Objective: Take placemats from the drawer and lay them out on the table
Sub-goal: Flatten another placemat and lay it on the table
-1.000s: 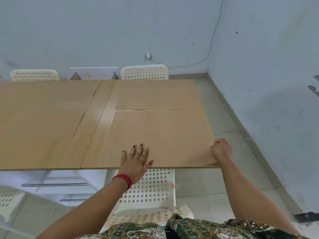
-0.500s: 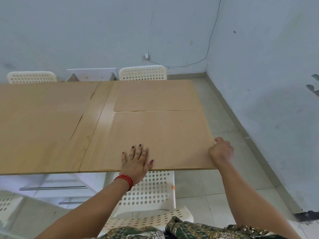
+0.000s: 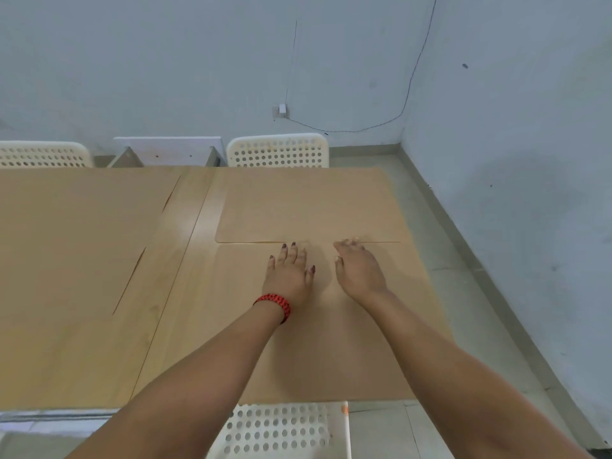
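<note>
A tan placemat [image 3: 331,352] lies flat on the near right part of the wooden table [image 3: 185,260]. My left hand [image 3: 289,276], with a red bracelet at the wrist, rests palm down on its far half, fingers apart. Beside it my right hand [image 3: 359,271] also lies flat on the mat, fingertips at the mat's far edge. A second tan placemat [image 3: 308,203] lies just beyond, its near edge almost touching the first. Two more placemats [image 3: 69,260] cover the left side of the table. No drawer is in view.
White perforated chairs stand at the far side [image 3: 278,150] and far left [image 3: 43,154], and another chair [image 3: 281,429] sits under the near edge below me. A white shelf unit [image 3: 165,150] leans by the back wall. The right wall [image 3: 513,160] runs close to the table's end.
Both hands moved from the near edge and right corner of the near placemat to its far edge, now lying flat side by side. My view has shifted forward over the table.
</note>
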